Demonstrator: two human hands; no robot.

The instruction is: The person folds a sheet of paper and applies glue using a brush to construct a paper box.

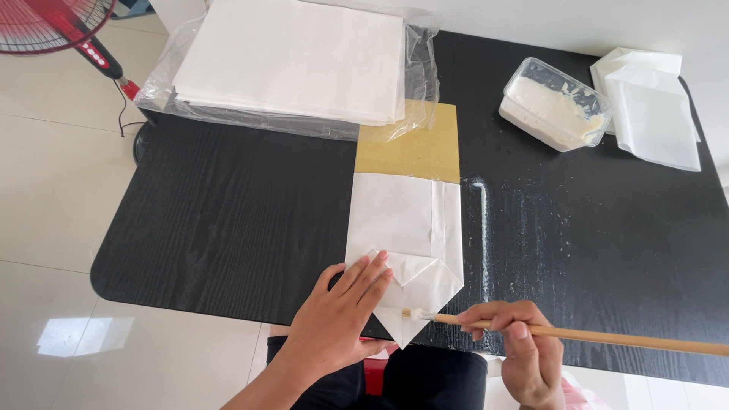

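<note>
A white folded paper bag point(406, 228) lies on the black table point(228, 212), its near end folded into a point that hangs over the front edge. My left hand point(342, 315) presses flat on the bag's lower left folds, fingers spread. My right hand point(520, 349) grips a long wooden brush point(607, 337), whose white paste-covered tip touches the pointed flap. A brown cardboard sheet point(414, 144) sticks out from under the bag's far end.
A stack of white paper in clear plastic wrap point(296, 57) sits at the back. A clear tub of white paste point(553, 106) and finished folded white bags point(653, 106) stand at back right. Paste smears point(486, 228) streak the table. A red fan point(53, 26) stands at the left.
</note>
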